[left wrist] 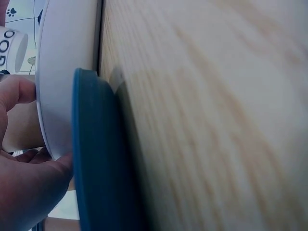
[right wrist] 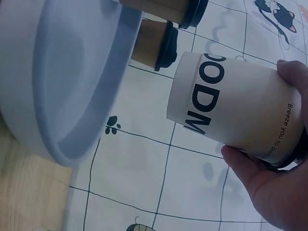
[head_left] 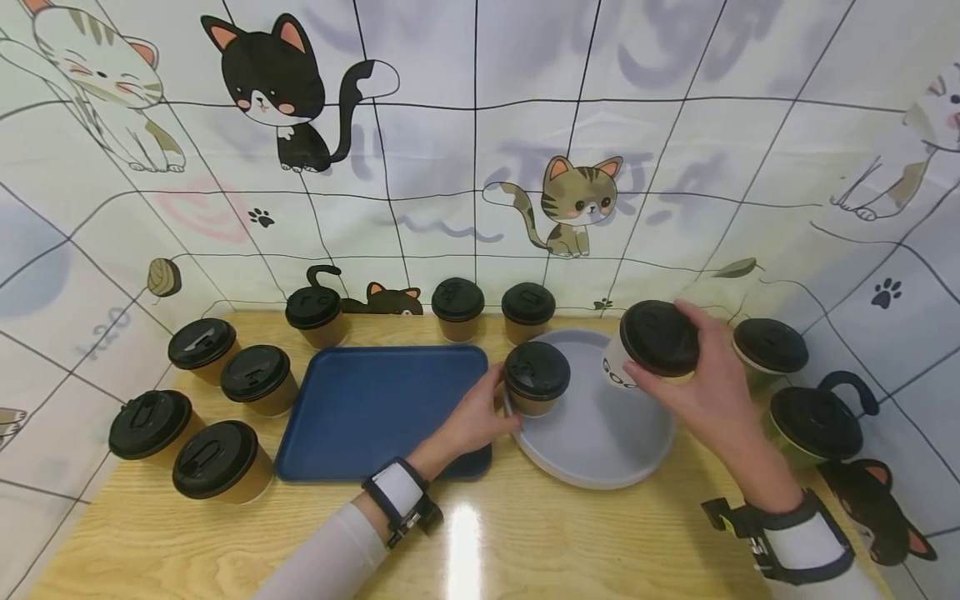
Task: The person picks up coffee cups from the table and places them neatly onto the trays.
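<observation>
My left hand (head_left: 480, 412) grips a brown paper cup (head_left: 534, 404) with a black lid, at the left side of a round grey tray (head_left: 577, 478). In the left wrist view the rim hides the base of this cup (left wrist: 21, 127), so I cannot tell whether it touches the tray floor. My right hand (head_left: 716, 387) holds a white paper cup (head_left: 617, 364) with a black lid over the tray's right part. The right wrist view shows dark lettering on this cup (right wrist: 231, 103), and its base stands apart from the tray.
A blue rectangular tray (head_left: 382, 408) lies left of the round one. Several brown lidded cups (head_left: 258, 379) stand around its left and back. Two more brown cups (head_left: 457, 310) stand behind, and two greenish lidded cups (head_left: 813, 425) at the right. A cat-patterned cloth (head_left: 450, 150) encloses the wooden table (head_left: 555, 542).
</observation>
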Demonstrator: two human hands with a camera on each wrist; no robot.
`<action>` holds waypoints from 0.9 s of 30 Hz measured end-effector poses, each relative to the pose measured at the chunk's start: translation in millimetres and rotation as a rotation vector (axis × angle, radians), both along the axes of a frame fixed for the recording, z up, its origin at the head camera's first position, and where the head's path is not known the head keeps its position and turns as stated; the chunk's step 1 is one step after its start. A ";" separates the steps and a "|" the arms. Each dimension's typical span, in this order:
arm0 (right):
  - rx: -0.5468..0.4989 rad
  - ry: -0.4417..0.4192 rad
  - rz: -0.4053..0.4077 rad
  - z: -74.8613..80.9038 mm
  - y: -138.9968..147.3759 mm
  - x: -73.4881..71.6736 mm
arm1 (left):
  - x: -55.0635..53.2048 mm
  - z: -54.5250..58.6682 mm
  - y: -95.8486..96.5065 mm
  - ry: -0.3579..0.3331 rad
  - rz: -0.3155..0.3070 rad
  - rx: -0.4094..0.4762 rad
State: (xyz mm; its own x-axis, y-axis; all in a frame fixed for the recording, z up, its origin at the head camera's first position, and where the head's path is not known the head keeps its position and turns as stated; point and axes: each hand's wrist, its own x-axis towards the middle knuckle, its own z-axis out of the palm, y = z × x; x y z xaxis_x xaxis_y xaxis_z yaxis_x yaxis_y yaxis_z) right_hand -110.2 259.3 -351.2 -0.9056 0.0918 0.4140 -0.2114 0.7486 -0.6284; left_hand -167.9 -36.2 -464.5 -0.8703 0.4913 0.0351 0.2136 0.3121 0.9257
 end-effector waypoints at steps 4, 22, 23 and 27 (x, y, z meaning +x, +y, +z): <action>-0.046 -0.065 0.009 -0.9 -3.0 -14.3 | -0.3 0.3 -0.5 0.001 0.003 -0.013; -0.096 -0.229 0.223 -24.4 -3.3 -78.9 | -0.9 -1.5 0.3 -0.002 -0.019 0.012; -0.097 -0.250 0.231 -24.6 -4.0 -80.6 | -1.1 -1.4 0.1 -0.004 -0.022 0.018; -0.102 -0.328 0.254 -26.7 -6.5 -87.1 | -1.8 -1.4 -0.4 -0.001 -0.028 0.030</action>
State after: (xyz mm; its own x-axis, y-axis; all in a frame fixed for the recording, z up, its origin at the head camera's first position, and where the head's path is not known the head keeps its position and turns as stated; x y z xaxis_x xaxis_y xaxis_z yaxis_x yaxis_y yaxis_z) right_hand -197.3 252.8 -377.8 -0.9870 -0.1256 0.1003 -0.1574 0.6288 -0.7614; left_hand -169.7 -36.6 -465.9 -0.8563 0.5141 0.0489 0.2205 0.2784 0.9348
